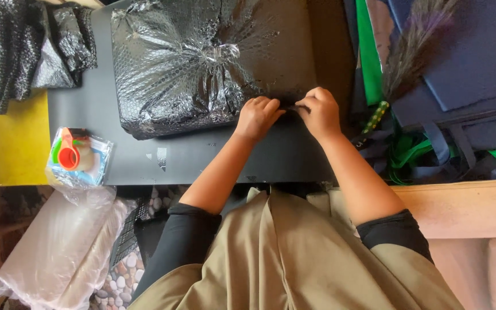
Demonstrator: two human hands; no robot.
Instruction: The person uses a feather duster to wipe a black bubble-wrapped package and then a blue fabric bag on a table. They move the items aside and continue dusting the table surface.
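Two hands at a wrapped parcel (202, 63).
Left hand (258, 117) and right hand (320, 113) pinch shut on the black bubble-wrap edge at the parcel's near side, on the grey bench (202, 158). A clear bag (78, 158) holds orange and green bits.

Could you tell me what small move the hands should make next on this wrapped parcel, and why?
Probably press the pinched wrap flat against the parcel: both the left hand and right hand meet at its near edge on the dark table, fingers closed on a small dark bit.

A black, dimpled bubble-wrap parcel (202, 63) lies on a grey board (202, 155) beside a yellow sheet (18, 143).
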